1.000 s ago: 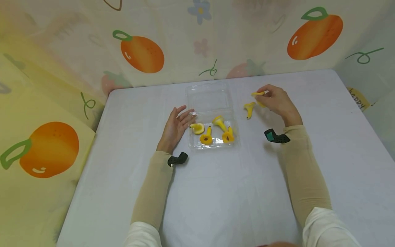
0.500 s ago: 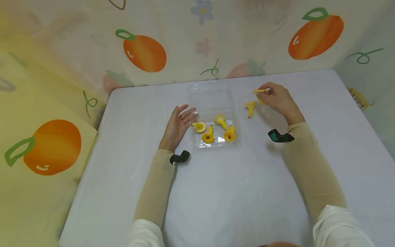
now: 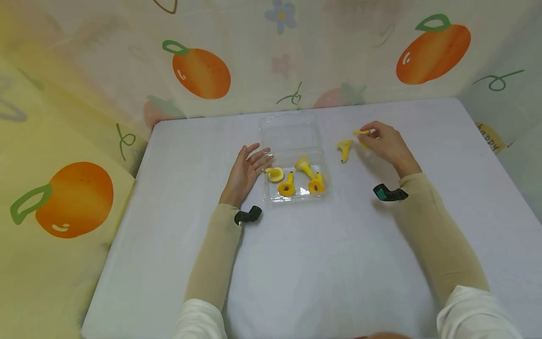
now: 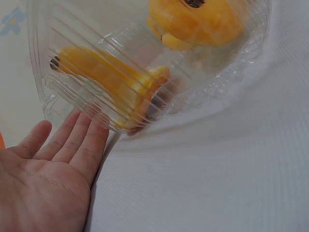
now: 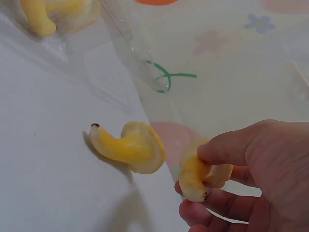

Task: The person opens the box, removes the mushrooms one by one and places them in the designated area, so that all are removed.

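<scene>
My right hand [image 3: 388, 147] pinches a yellow trumpet-shaped mushroom [image 5: 192, 178] between thumb and fingers, its stem toward the right wrist camera. Just left of it a second yellow mushroom [image 3: 345, 149] lies on the table, its dark-tipped stem toward me. Several more, such as this mushroom [image 3: 287, 188], are in the clear plastic clamshell box [image 3: 296, 200], whose lid [image 3: 290, 134] is folded back. Palm up, my left hand [image 3: 242, 175] is beside the box, fingers extended. In the left wrist view its fingertips [image 4: 99, 118] are right at the ribbed box wall.
The white-covered table [image 3: 296, 263] ends at the back against a hanging cloth [image 3: 250, 37] printed with fruit and flowers. A yellowish cloth [image 3: 51, 282] hangs at the left. Black bands [image 3: 249, 215] are on both wrists.
My right hand, still pinching the mushroom, has moved slightly right and, most recently, a little toward me. The left hand and the box hold their places while the head view shifts slightly.
</scene>
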`<state>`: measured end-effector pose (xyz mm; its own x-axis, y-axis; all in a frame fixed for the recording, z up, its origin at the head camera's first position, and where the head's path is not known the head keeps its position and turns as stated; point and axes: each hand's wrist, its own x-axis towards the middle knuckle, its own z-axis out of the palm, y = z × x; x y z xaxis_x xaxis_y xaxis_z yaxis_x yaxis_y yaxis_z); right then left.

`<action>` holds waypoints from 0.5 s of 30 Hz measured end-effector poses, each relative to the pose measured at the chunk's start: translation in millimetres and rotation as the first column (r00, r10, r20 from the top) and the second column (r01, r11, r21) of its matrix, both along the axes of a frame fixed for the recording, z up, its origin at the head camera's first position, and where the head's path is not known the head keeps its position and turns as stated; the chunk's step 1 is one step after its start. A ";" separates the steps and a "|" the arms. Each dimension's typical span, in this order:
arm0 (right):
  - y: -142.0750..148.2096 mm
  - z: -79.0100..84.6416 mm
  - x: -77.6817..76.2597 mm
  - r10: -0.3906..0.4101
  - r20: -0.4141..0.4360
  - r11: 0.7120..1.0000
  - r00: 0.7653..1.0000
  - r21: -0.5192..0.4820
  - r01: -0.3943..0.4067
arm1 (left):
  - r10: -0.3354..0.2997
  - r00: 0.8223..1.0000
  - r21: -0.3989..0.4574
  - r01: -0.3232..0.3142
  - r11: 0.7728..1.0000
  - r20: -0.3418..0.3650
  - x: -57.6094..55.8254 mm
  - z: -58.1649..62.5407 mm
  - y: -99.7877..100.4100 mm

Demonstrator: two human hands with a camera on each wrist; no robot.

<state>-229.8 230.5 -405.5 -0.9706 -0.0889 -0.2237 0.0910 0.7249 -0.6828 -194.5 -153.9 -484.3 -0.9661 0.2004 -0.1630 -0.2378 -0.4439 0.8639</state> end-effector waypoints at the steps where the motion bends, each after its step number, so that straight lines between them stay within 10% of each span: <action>1: 0.1 -1.1 0.3 -0.003 0.007 1.000 1.000 -0.001 0.003 | 0.001 1.000 0.002 -0.001 1.000 0.000 0.1 0.0 0.0; 15: 3.0 -12.2 3.4 -0.017 0.076 1.000 0.997 0.018 0.015 | 0.004 1.000 0.015 -0.004 1.000 0.000 0.1 0.1 0.5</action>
<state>-226.4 233.4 -417.7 -0.9519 -0.0691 -0.2984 0.1539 0.7345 -0.6609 -194.4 -153.4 -484.2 -0.9668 0.1991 -0.1602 -0.2362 -0.4575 0.8573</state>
